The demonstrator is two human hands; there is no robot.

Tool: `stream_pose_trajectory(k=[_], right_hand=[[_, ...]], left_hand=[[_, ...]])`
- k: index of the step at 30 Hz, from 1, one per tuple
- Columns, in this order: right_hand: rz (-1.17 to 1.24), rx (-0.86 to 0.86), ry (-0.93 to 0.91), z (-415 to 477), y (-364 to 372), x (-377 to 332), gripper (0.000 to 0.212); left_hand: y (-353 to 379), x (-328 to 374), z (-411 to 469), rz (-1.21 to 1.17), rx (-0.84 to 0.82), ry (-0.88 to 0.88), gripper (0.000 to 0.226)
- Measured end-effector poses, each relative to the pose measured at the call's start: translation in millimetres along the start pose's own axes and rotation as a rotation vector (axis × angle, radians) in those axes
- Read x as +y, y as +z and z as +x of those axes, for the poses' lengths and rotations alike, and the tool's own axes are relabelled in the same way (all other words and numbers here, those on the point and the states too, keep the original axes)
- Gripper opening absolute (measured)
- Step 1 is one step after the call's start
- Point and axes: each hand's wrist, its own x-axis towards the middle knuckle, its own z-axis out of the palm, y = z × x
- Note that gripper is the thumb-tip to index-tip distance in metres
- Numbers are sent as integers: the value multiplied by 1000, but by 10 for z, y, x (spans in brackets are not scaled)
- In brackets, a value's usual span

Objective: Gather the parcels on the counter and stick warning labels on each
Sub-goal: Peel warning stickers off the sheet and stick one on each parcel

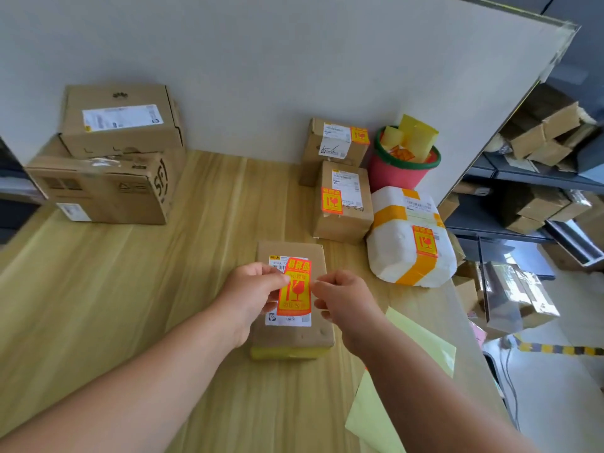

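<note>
A small brown parcel point(295, 336) lies flat on the wooden counter point(130, 305) in front of me. An orange and yellow warning label point(295, 289) hangs over the parcel's white shipping slip. My left hand point(253, 294) pinches the label's left edge. My right hand point(343, 302) is at its right edge, fingers curled; whether it grips the label is unclear. Three parcels at the right carry labels: a brown box point(333, 142) by the wall, a brown box point(344, 204) in front of it, and a white wrapped parcel point(408, 240) with yellow tape.
Two larger brown boxes are stacked at the back left, the upper point(121, 120) on the lower point(104, 188). A red bucket point(403, 165) with yellow backing sheets stands at the wall. Pale yellow backing paper point(376, 416) lies near the counter's right edge. Shelves with boxes point(539, 142) are beyond.
</note>
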Motion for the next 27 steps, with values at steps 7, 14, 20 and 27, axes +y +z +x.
stream_pose_trajectory(k=[7, 14, 20, 27], right_hand=[[-7, -106, 13, -40, 233, 53, 13], [-104, -126, 45, -11, 346, 175, 12], [-235, -97, 3, 53, 431, 271, 15], [-413, -44, -55, 112, 497, 309, 15]], left_hand=[[-166, -57, -30, -58, 24, -95, 14], [-277, -233, -8, 63, 121, -118, 13], [-313, -354, 77, 147, 137, -155, 8], [-333, -444, 187, 152, 165, -171, 7]])
